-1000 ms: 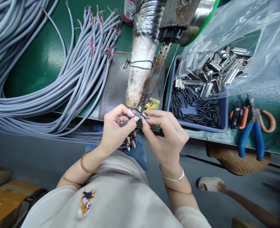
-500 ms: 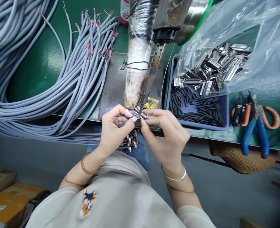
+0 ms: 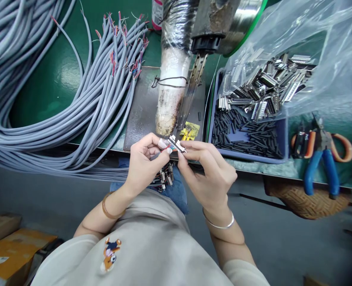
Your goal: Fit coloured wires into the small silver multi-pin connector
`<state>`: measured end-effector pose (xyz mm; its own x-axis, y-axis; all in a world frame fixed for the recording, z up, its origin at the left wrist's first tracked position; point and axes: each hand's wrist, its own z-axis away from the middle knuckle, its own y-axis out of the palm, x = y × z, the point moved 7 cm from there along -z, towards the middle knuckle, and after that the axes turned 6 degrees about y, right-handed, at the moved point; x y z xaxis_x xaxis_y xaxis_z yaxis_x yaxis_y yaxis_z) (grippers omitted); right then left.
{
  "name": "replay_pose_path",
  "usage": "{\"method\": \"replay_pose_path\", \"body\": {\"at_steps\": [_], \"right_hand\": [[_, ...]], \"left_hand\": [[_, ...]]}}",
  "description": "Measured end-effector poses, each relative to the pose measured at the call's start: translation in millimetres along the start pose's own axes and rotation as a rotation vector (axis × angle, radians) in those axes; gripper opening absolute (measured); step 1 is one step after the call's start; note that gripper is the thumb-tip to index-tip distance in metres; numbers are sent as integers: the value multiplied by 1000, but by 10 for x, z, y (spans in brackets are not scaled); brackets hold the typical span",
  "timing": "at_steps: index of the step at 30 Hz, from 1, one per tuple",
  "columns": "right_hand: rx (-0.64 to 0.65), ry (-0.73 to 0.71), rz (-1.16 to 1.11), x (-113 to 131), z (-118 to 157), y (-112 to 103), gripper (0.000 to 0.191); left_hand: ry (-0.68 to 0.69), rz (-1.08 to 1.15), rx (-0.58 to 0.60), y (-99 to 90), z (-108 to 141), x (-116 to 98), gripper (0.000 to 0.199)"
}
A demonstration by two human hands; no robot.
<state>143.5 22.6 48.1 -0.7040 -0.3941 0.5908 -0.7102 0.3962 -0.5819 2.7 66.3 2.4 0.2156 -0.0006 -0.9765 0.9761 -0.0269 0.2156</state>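
Observation:
Between my hands, at the table's front edge, is a small metal connector (image 3: 176,143) with red and blue wires along its near side. My left hand (image 3: 147,161) pinches the wires at the connector's left end. The fingers of my right hand (image 3: 208,169) close on its right end. Just above it hangs the soldering iron's tip (image 3: 185,109), beside a stained white tube (image 3: 167,99). A yellow piece (image 3: 190,130) lies on the dark plate (image 3: 142,107) behind the connector. More wired connectors (image 3: 166,174) rest below, by my lap.
Grey cables (image 3: 83,115) fill the left side. A blue tray (image 3: 247,157) holds black sleeves and a plastic bag of metal connectors (image 3: 271,83). Blue-handled cutters (image 3: 321,159) lie at the right edge. A solder spool (image 3: 243,28) stands at the back.
The connector and my fingers have shifted slightly down, away from the iron's tip. More of the yellow piece shows behind them.

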Motion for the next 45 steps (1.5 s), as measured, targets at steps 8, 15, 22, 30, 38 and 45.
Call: {"method": "replay_pose_path", "body": {"at_steps": [8, 15, 22, 30, 38, 45], "right_hand": [[-122, -84, -244, -158, 230, -133, 15], [-20, -163, -205, -178, 320, -5, 12], [-3, 249, -377, -246, 225, 60, 9], [224, 481, -613, -252, 120, 166, 21], [-152, 282, -219, -179, 107, -218, 5], [-353, 206, -325, -192, 249, -280, 28]], "left_hand": [[-289, 176, 110, -11, 64, 185, 28], [-443, 304, 317, 86, 188, 136, 35], [-169, 164, 262, -31, 232, 34, 28], [327, -227, 489, 19, 331, -195, 8], [-57, 21, 268, -99, 299, 117, 12], [-352, 347, 174, -124, 231, 238, 14]]}}
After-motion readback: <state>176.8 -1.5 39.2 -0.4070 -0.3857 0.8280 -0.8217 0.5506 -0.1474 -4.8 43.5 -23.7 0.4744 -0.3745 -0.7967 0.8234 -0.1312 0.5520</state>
